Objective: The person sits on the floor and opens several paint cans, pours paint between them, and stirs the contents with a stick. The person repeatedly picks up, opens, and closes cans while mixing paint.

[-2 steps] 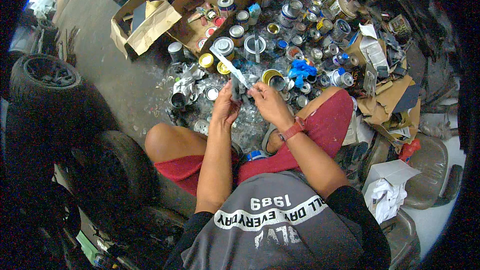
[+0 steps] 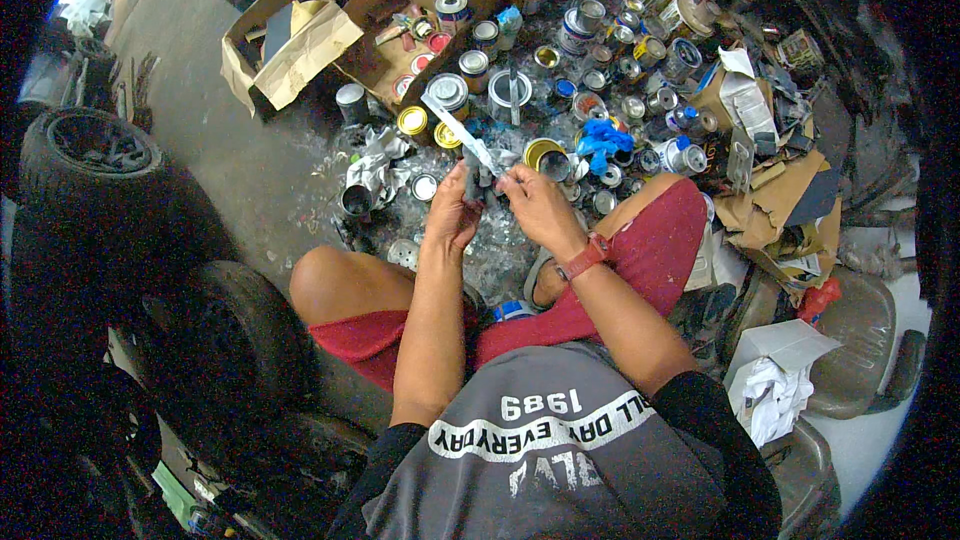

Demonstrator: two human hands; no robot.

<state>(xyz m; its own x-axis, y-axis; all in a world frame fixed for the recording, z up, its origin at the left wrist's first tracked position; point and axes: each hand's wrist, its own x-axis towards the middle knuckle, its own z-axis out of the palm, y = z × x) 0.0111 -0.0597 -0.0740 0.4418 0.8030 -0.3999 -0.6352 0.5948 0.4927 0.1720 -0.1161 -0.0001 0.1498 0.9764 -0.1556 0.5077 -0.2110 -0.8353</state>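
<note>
Stick (image 2: 455, 122), long, flat and whitish, was pinched near its lower end by the fingertips of the right hand (image 2: 540, 205), its far end slanting forward and leftward beyond both hands. A crumpled, dark-grey, cloth-like piece (image 2: 476, 180) was held in the partly curled left hand (image 2: 455, 210), close against the stick's lower part; whether the two were pressed together could not be told. As far as could be judged, the handling was under way, with both items taken up and neither set down. A pale surface was left showing along the stick; whether it was a coating could not be told. A yellow-rimmed round metal can (image 2: 546, 156) was seen just beyond the right hand, and crumpled bright-blue plastic-like material (image 2: 604, 142) farther to its right.
</note>
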